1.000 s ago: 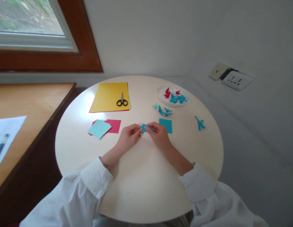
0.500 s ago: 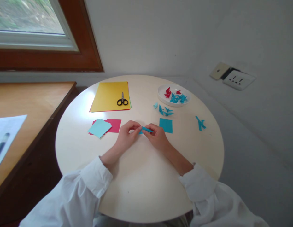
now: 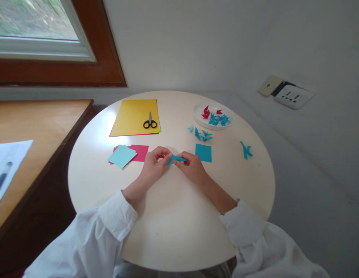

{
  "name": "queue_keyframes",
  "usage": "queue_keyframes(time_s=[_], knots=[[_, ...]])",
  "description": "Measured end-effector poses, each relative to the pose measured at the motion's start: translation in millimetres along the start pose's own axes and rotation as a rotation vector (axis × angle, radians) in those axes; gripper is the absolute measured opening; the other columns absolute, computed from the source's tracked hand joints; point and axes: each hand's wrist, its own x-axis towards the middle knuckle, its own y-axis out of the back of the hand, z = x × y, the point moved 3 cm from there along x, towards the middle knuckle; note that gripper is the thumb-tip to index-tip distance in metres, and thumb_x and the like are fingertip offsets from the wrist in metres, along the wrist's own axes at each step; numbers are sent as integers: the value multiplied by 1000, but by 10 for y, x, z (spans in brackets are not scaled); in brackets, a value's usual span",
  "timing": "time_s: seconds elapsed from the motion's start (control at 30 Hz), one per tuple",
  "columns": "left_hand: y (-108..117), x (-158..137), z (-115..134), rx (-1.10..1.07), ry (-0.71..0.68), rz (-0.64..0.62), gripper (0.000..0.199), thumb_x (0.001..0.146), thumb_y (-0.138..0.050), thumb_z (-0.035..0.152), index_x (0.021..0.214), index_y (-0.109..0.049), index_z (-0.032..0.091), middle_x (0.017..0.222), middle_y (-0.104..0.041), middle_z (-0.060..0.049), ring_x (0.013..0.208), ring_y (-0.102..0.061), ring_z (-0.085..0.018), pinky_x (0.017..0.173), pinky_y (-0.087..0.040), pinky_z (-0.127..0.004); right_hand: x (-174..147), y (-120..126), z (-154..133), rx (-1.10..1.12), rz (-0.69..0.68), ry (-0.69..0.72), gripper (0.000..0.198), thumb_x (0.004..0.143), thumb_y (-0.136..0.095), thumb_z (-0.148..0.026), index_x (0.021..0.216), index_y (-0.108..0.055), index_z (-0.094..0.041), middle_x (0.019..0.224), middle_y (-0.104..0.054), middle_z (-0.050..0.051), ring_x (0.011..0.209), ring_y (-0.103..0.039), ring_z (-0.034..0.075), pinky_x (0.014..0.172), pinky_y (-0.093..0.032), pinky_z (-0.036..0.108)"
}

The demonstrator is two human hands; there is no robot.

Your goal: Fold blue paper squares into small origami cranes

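Between my hands is a small piece of folded blue paper (image 3: 177, 158), partly covered by my fingers. My left hand (image 3: 156, 161) pinches its left end with thumb and forefinger. At the other end, my right hand (image 3: 191, 165) grips the paper, thumb in front. Just right of my right hand lies a flat blue paper square (image 3: 203, 153). Left of my left hand, a pale blue-green square (image 3: 122, 156) rests on top of red paper squares (image 3: 140, 152). Several small blue paper cranes (image 3: 203, 134) sit beyond my right hand.
A white dish (image 3: 199, 122) at the back right holds red and blue folded paper pieces. Black-handled scissors (image 3: 150, 122) lie on large yellow paper sheets (image 3: 133, 114). Blue paper strips (image 3: 245, 150) lie at the right of the round table (image 3: 173, 227). A wooden desk (image 3: 51, 119) stands at left.
Both hands still hold the folded blue paper. My left hand has shifted slightly left, and a bit more of the paper shows between the fingers.
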Motion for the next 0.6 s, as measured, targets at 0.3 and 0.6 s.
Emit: queue_keyframes(time_s=[0.3,0.6], knots=[[3,17,-97,-30,62,-33,18,73,-61,32,77,-63,14,75,-64,-3,68,-58,-14,61,-43,-24,-17,35,-23,25,35,-20,20,71,-57,-35,64,-58,-17,54,-48,-3,50,-36,9,47,-29,24],[-29,6,-92,37,84,-110,22,76,-58,35,75,-61,14,67,-62,-1,59,-55,-11,53,-39,-21,15,74,20,129,157,-7,18,70,-59,-34,62,-59,-17,61,-60,1,56,-48,12,53,-36,25]])
